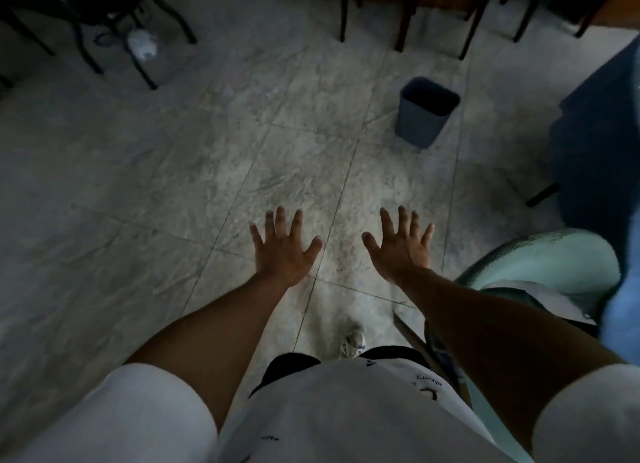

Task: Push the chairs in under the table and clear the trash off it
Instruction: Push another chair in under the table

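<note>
Standing on a pale tiled floor (pixel 173 185), the person looks down at both arms stretched forward, white sleeves and a white printed shirt at the near edge, one shoe (pixel 353 338) showing below.

Item, left hand (pixel 282 246): palm down, fingers spread wide and straight, holding nothing, touching nothing.

Item, right hand (pixel 401 244): likewise splayed flat and empty, above the bare floor.

Item, pale green rounded object (pixel 554 258): just right of the right forearm, partly hidden; whether it is a chair seat cannot be told.

Item, blue cloth-covered surface (pixel 602 143): at the right edge, a dark leg showing beneath; possibly the table, but uncertain.

Item, grey waste bin (pixel 426 112): upright on the floor ahead, well apart from both hands, mouth open and dark inside. Judged light, rigid plastic; a likely destination for trash.

Item, crumpled white wad (pixel 142 45): far left on the floor among dark metal chair legs (pixel 138 60). Judged soft, very light, easily pinched anywhere.

Item, wooden chair legs (pixel 405 22): far centre and right, seats out of view. Judged stiff and moderately heavy, liable to scrape on tile; best taken by the top of the backrest with both hands and pushed level.

No tabletop trash is in view.
</note>
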`<move>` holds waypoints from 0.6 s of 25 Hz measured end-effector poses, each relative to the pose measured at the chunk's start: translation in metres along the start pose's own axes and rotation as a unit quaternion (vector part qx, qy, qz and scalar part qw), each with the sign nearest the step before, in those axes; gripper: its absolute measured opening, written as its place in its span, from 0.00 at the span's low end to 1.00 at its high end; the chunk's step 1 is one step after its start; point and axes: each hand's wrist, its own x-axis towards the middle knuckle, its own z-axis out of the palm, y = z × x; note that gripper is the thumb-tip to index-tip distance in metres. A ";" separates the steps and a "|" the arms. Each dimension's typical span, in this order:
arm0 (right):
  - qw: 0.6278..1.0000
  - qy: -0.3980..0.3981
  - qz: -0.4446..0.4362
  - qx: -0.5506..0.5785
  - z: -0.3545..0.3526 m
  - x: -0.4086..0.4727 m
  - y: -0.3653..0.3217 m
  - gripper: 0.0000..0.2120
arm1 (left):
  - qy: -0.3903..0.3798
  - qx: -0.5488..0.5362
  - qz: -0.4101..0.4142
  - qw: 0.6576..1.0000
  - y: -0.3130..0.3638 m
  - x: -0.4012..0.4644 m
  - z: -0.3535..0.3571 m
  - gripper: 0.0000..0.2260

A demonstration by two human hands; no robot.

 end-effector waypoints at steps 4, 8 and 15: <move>0.998 0.009 0.056 0.025 -0.020 0.049 0.018 0.38 | -0.005 0.028 0.054 0.998 0.028 0.082 -0.025 0.36; 0.985 0.030 0.158 0.064 -0.039 0.098 0.049 0.38 | -0.020 0.064 0.136 0.988 0.074 0.174 -0.044 0.35; 0.927 0.086 0.347 0.115 -0.095 0.147 0.112 0.38 | -0.022 0.088 0.333 0.939 0.197 0.302 -0.099 0.35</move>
